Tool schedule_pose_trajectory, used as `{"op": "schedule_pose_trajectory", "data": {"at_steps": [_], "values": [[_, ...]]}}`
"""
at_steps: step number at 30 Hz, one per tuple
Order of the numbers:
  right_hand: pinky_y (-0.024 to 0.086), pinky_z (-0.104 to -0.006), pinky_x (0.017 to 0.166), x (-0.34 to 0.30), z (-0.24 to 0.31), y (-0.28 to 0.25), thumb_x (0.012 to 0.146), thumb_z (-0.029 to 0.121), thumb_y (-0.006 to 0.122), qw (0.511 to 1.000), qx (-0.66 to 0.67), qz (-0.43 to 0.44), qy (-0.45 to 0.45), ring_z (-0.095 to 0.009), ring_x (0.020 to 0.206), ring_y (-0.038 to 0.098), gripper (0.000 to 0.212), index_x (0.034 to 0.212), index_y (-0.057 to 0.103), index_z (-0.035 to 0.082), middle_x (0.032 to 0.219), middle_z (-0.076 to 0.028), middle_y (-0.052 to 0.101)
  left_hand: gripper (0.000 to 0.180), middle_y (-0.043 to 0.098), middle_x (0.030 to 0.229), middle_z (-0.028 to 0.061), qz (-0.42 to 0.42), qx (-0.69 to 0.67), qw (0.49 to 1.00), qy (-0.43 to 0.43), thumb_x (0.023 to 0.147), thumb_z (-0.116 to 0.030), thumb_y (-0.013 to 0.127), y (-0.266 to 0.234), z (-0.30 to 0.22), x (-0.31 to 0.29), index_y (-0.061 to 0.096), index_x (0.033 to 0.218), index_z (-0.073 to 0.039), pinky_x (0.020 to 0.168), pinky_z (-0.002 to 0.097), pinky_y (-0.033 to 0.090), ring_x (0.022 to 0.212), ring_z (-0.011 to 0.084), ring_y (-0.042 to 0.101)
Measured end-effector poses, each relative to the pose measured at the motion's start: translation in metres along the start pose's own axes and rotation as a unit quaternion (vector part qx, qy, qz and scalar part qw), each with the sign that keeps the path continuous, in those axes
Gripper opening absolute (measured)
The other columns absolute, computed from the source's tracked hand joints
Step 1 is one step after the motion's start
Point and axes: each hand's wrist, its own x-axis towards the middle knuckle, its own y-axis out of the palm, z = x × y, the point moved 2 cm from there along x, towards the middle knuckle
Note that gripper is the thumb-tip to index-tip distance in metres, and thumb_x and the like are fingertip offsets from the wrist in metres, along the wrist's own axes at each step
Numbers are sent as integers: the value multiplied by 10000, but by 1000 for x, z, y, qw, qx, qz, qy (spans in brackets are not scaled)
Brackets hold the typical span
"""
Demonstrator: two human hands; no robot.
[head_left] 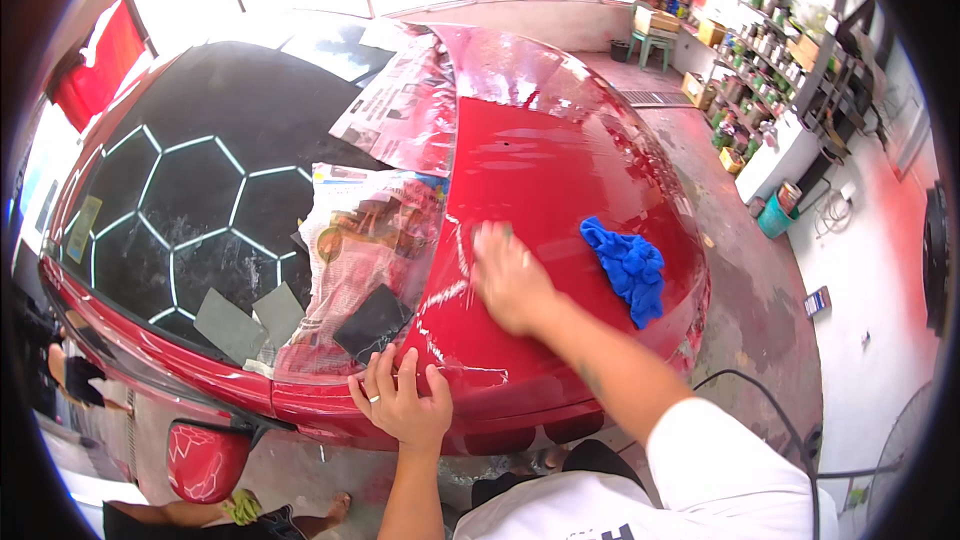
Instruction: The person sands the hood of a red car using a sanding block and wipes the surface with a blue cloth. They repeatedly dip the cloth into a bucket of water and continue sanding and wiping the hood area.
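A glossy red car hood [560, 170] lies in front of me, with a broken line of white paste [440, 298] on its left part. My right hand [512, 282] is on the hood beside the paste, palm down and smeared by motion. Whether something is under its fingers is hidden. My left hand [405, 398], a ring on one finger, rests with fingers spread on the car's near edge. Just beyond it, a dark sheet [372, 324] lies on newspaper [350, 260]. To the right of my right hand, a crumpled blue cloth [628, 268] sits on the hood.
Windshield glass [200, 180] with reflected hexagon lights spans the left, two grey-green sheets [232, 325] on it. A red side mirror [208, 460] juts out below. Shelves of cans [765, 70] and a teal bucket [775, 215] stand right. Another person's legs [190, 517] show lower left.
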Motion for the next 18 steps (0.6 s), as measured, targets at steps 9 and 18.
{"op": "schedule_pose_trajectory", "data": {"at_steps": [9, 18], "values": [[402, -566, 1270, -74, 93, -38, 1104, 407, 602, 960, 255, 54, -104, -549, 1510, 507, 704, 1517, 562, -162, 1593, -366, 546, 229, 794, 1341, 85, 25, 6, 1000, -8, 986, -196, 663, 3, 9, -7, 822, 1131, -116, 1312, 566, 270, 1343, 330, 666], [323, -552, 1344, 92, -32, 37, 1175, 396, 463, 994, 64, 88, 0, -479, 1639, 392, 689, 1597, 475, -149, 1711, -361, 447, 208, 787, 1307, 87, 30, 24, 999, -2, 930, -204, 701, 6, 2, -4, 803, 1090, -118, 1309, 574, 277, 1324, 336, 666]]}}
